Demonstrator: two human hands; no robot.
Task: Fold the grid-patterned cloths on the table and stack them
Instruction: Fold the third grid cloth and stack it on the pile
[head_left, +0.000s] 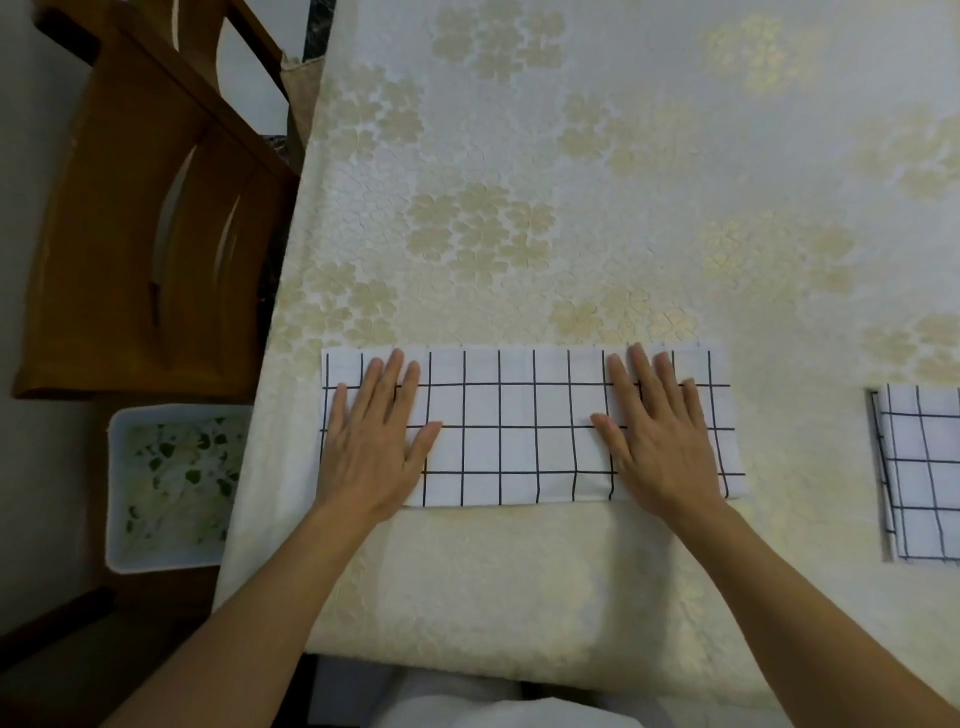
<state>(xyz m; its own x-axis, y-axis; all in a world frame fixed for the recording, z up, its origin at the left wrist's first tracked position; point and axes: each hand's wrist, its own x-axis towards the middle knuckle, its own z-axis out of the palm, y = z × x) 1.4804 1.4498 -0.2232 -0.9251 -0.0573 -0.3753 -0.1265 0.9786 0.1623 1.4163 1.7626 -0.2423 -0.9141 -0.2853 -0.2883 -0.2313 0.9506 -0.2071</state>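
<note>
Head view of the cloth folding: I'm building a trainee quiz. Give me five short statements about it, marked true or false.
1. The left hand and right hand press flat on the long grid cloth. True.
2. The long grid cloth lies crumpled. False: it lies flat.
3. A second grid cloth lies at the view's right edge. True.
4. The wooden chair stands right of the table. False: left of it.
5. A white bin sits on the table. False: it sits off it, leftward.
</note>
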